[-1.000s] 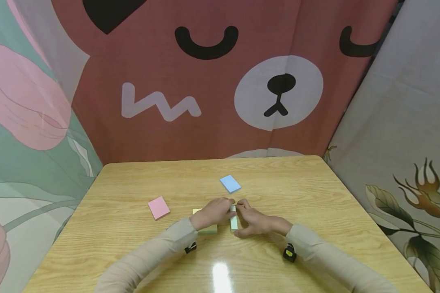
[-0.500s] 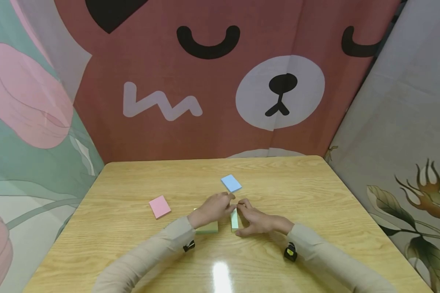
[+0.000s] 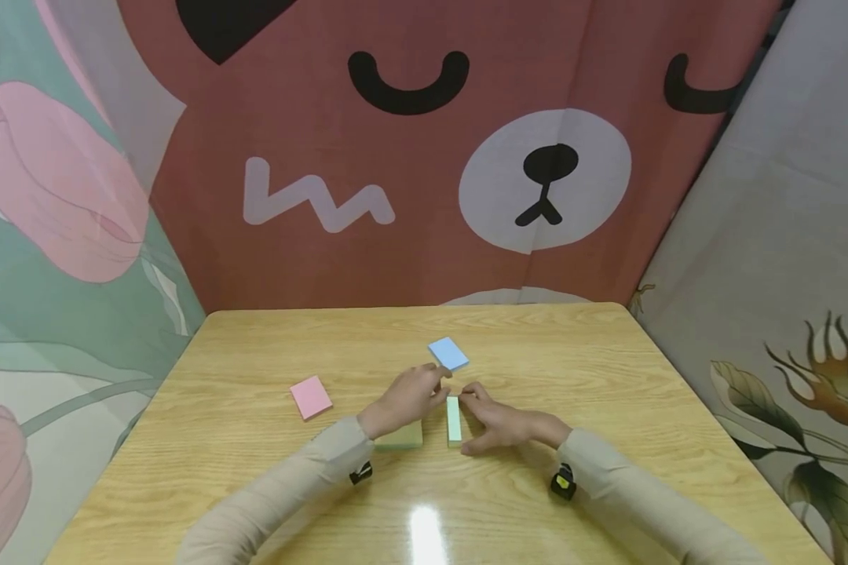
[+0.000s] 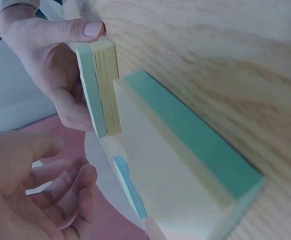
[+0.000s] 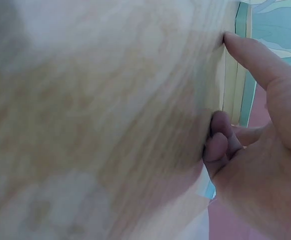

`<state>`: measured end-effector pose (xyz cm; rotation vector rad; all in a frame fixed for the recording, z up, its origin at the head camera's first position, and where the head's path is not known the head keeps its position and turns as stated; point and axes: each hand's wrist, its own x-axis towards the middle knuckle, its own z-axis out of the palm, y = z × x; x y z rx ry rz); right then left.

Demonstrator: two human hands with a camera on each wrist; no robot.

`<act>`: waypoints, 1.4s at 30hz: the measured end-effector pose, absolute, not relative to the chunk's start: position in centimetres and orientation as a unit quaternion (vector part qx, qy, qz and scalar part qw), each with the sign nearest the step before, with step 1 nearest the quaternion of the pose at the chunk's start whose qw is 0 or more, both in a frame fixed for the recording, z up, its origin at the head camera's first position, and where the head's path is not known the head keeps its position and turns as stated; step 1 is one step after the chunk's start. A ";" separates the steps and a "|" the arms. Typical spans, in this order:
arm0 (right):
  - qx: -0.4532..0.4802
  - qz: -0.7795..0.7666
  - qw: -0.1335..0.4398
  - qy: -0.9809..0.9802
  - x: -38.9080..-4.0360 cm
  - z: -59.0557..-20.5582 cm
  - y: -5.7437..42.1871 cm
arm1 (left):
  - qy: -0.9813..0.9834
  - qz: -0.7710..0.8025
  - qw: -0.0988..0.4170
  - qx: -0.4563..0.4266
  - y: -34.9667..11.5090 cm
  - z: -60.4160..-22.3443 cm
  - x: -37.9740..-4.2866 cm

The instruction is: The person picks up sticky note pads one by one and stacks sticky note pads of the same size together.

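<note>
A narrow stack of sticky notes (image 3: 454,421), pale green over yellow layers, lies on the table. My right hand (image 3: 502,425) holds it from the right, thumb at its near end and fingers at its far end; the left wrist view shows that thumb (image 4: 93,30) against the stack's end. My left hand (image 3: 404,402) hovers apart from the stack at its far left, with loosely bent fingers (image 4: 83,177) and nothing in them. Below its wrist lies a thicker square sticky note pad (image 4: 170,160), pale yellow and green, partly covered by the hand in the head view.
A blue sticky note pad (image 3: 448,353) lies behind the hands, close to the left fingertips. To the left is a pink pad (image 3: 311,398). The wooden table (image 3: 558,353) ends at a bear-print curtain (image 3: 424,267), with more curtains on both sides.
My left hand has drawn off the far end of the narrow stack, moving slightly away and left, which uncovers that end. My right hand keeps its place beside the stack.
</note>
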<state>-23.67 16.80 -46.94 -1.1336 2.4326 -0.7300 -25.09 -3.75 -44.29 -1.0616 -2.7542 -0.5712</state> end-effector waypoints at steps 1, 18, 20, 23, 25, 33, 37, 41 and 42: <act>-0.401 -0.256 0.182 0.860 -23.8 -46.9 16.9 | -0.913 -0.191 0.074 -0.352 -3.9 -44.3 -25.1; -0.418 -0.214 0.201 0.860 -25.5 -45.2 17.7 | -0.922 -0.196 0.110 -0.316 -6.6 -44.0 -25.4; -0.422 -0.211 0.199 0.859 -25.7 -45.1 17.9 | -0.922 -0.193 0.115 -0.316 -6.8 -44.1 -25.5; -0.430 -0.209 0.191 0.857 -26.0 -45.1 18.1 | -0.922 -0.193 0.119 -0.315 -7.1 -44.3 -25.6; -0.432 -0.204 0.183 0.859 -26.2 -45.1 18.2 | -0.921 -0.195 0.119 -0.315 -7.3 -44.5 -25.6; -0.446 -0.199 0.123 0.864 -27.1 -45.4 18.1 | -0.921 -0.198 0.134 -0.308 -8.0 -44.6 -25.7; -0.448 -0.190 0.107 0.867 -27.5 -45.4 18.0 | -0.921 -0.205 0.139 -0.301 -8.6 -44.5 -25.6; -0.444 -0.182 0.105 0.871 -27.8 -45.5 18.1 | -0.925 -0.206 0.140 -0.287 -9.4 -44.7 -25.6; -0.444 -0.179 0.104 0.872 -27.8 -45.5 18.1 | -0.926 -0.205 0.142 -0.282 -9.7 -44.8 -25.7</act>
